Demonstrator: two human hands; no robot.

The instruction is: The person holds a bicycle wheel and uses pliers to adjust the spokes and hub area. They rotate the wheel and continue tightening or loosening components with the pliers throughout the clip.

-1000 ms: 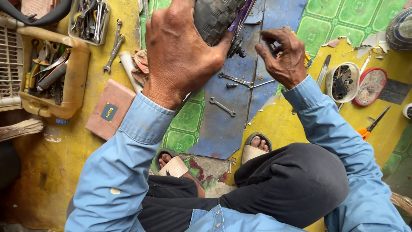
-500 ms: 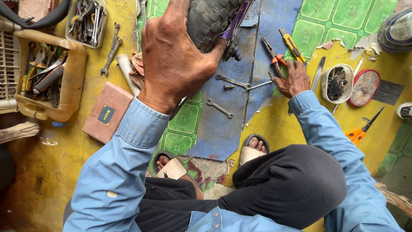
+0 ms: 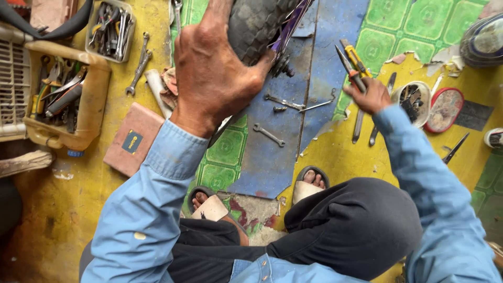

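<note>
One hand on the tyre, the other on the pliers

The left hand [image 3: 215, 78] grips the tyre [image 3: 257, 26] standing on the floor mat [image 3: 272, 157], while the right hand [image 3: 367, 94] closes around pliers [image 3: 352, 65] off to the side. With only one hand steadying it, the tyre could roll or tip onto the loose wrenches [image 3: 268, 134] nearby.

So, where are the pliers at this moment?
In the head view, the pliers are in the right hand, right of the tyre, raised above the floor tools beside the small round bowl.
</note>
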